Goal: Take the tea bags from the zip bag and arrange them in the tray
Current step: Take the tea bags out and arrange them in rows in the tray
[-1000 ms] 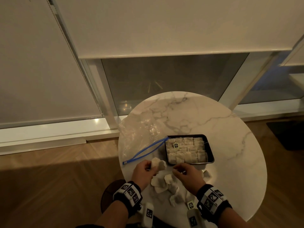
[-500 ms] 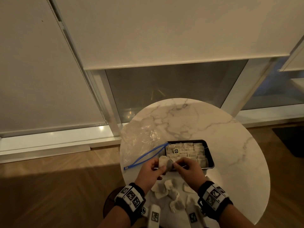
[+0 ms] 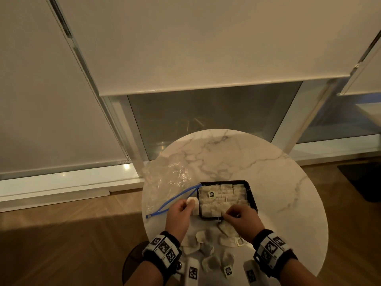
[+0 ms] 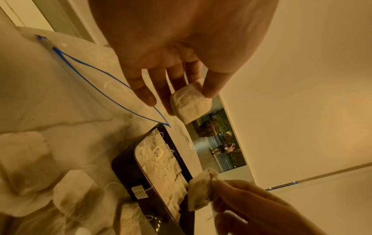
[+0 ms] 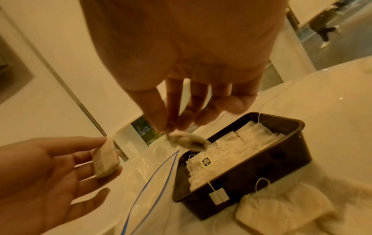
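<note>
Zip bag (image 3: 165, 180): one, clear plastic with a blue seal strip, lying flat and gaping on the left of the table (image 3: 268, 172); it looks empty, limp and slippery.
Left hand (image 3: 179, 213): pinches one folded tea bag (image 4: 190, 101) between thumb and fingertips, held over the table between the zip bag and the tray.
Loose tea bags (image 3: 206, 248): a heap on the near table edge between the two wrists; roughly ten, exact count not readable because they overlap.
Tray (image 3: 250, 188): one, black and rectangular, just right of the zip bag's mouth; about four rows of packed tea bags, individual count too fine to tell; two paper tags show, one on top and one hanging over the near wall.
Right hand (image 3: 241, 215): grips a second tea bag (image 5: 187, 141) by its top edge with thumb and forefinger, dangling above the tray's near end.
Handling, judged: tea bags are very light, soft and easily torn; strings will snag on neighbours.
Hold, judged: pinch the folded top edge or the flat faces, not the string, and lower edgewise into a row.
</note>
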Motion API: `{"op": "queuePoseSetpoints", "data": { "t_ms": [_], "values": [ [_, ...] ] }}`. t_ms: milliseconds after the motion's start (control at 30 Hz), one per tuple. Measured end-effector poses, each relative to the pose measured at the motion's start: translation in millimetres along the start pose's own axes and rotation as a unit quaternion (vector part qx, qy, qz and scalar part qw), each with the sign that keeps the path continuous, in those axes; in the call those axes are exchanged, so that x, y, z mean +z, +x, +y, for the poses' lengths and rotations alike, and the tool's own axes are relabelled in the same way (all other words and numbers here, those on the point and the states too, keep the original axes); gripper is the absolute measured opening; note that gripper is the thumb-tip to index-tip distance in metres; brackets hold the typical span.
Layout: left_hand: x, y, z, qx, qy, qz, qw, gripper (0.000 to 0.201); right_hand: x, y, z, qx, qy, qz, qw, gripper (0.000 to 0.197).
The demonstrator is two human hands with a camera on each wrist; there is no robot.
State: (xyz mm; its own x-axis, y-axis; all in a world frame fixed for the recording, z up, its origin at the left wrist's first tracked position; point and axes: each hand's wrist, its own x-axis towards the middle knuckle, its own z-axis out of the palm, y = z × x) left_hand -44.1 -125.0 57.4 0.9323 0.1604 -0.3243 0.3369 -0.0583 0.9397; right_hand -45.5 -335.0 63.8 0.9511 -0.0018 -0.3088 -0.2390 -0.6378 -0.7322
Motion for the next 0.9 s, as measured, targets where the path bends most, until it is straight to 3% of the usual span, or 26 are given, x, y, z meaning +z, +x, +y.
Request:
{"op": "queuePoseSetpoints", "data": {
  "t_ms": [67,200,400,533,733,900],
  "values": [
    [4.5,0.2,2.0,0.005,0.002,-0.013,1.0,0.019,0.1,-2.5,2.2,-0.018,0.001,-0.045,0.999,0.013],
    [13.9,3.9,-2.3,0.028,0.03,-0.023,0.999,0.022,-12.3,-0.3,5.8,-0.019,-0.044,-0.02,0.999,0.018],
    [23.2,5.5,-4.0,0.054,0.062,-0.03,0.996,0.01,-28.9,2.1,2.9,-0.05,-0.073,-0.03,0.996,0.017],
    [26.1,2.7,0.1,0.049,0.055,-0.001,0.997,0.033,-37.2,4.6,-0.5,-0.068,-0.024,-0.075,0.995,0.01],
    [30.6,0.5,9.2,0.107,0.135,-0.021,0.985,0.019,-45.8,2.5,-10.0,-0.096,0.204,-0.129,0.966,0.009],
    [39.8,-12.6,39.1,0.06,0.03,-0.121,0.99,0.025,-52.6,5.7,-17.2,-0.112,0.228,-0.169,0.952,0.007]
  ]
}}
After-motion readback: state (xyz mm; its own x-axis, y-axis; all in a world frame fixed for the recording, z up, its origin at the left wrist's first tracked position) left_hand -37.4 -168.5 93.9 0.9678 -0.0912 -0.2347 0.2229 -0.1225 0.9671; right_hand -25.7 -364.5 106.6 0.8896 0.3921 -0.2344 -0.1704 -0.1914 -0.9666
